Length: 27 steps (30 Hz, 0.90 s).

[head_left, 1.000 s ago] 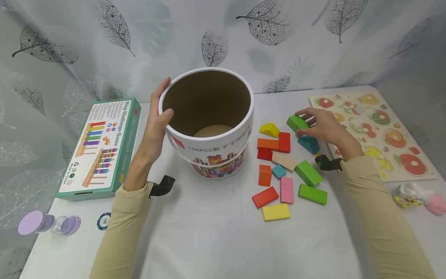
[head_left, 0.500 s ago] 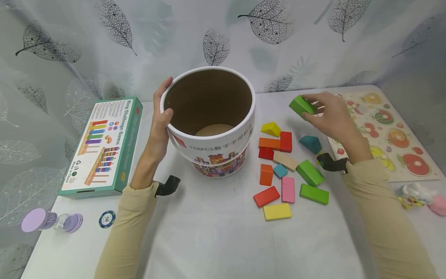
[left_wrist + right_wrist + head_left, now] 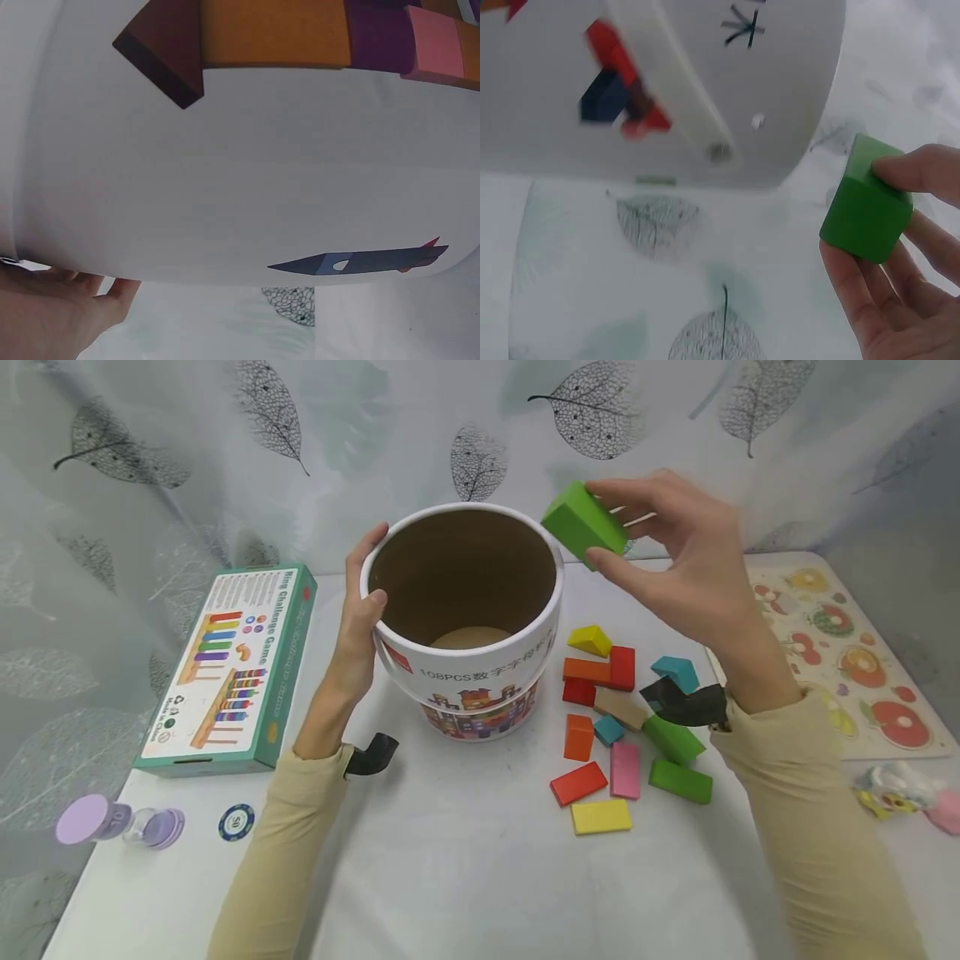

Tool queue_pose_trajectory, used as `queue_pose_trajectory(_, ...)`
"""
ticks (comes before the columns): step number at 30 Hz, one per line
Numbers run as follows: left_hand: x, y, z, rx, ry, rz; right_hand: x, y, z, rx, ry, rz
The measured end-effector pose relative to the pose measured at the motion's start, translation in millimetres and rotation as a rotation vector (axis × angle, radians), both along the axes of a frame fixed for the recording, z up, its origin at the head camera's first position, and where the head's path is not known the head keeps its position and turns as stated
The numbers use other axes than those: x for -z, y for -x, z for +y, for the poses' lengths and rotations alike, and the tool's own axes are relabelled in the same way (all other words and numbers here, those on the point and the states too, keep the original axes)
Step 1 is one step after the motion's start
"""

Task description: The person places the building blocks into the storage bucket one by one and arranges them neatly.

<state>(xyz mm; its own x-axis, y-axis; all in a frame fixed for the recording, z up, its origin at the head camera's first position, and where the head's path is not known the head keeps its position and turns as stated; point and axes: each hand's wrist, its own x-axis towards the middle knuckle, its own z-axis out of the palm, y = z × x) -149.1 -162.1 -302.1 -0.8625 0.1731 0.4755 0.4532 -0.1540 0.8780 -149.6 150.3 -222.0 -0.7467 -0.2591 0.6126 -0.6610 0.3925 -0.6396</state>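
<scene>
A large white bucket [image 3: 480, 664] with printed lettering stands upright on the table, its brown inside facing up. My left hand [image 3: 354, 627] grips its rim on the left side, thumb over the edge; the left wrist view shows part of that hand [image 3: 67, 307] beside the bucket's wall [image 3: 225, 172]. At the bucket's right rim, raised above the table, my right hand [image 3: 682, 543] pinches a green block [image 3: 585, 524] between thumb and fingers. The right wrist view has the same green block [image 3: 866, 202] held beside the bucket wall [image 3: 780, 90].
Several coloured blocks lie right of the bucket, among them a yellow block [image 3: 602, 817], a pink block [image 3: 625, 770] and a teal block [image 3: 677, 672]. A fruit puzzle board [image 3: 847, 643] lies at the right, a game box [image 3: 225, 668] at the left. A poker chip [image 3: 236, 822] lies nearer.
My right hand has lifted the green block off the table and carried it up and left to the bucket's rim. My left hand keeps its grip on the bucket.
</scene>
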Motion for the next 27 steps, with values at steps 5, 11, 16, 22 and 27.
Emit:
queue_pose_trajectory(5, 0.5, 0.9, -0.1, 0.004, -0.007, -0.003, -4.6, 4.1, -24.1, -0.096, -0.017, -0.011)
queue_pose_trajectory(11, -0.7, 0.6, -0.6, -0.001, -0.001, -0.008, -1.1, 9.8, -38.1, -0.177, 0.02, -0.036)
queue_pose_trajectory(16, -0.8, 0.7, 0.5, -0.011, 0.008, -0.009, -2.3, 8.5, -42.1, -0.206, 0.054, -0.068)
queue_pose_trajectory(22, -0.4, 1.0, 1.3, -0.003, 0.003, -0.004, -5.2, 5.1, -38.5, -0.217, 0.042, -0.049)
queue_pose_trajectory(27, -0.6, 1.1, 1.0, -0.009, 0.003, -0.003, -9.2, -0.2, -23.6, -0.215, -0.01, 0.009)
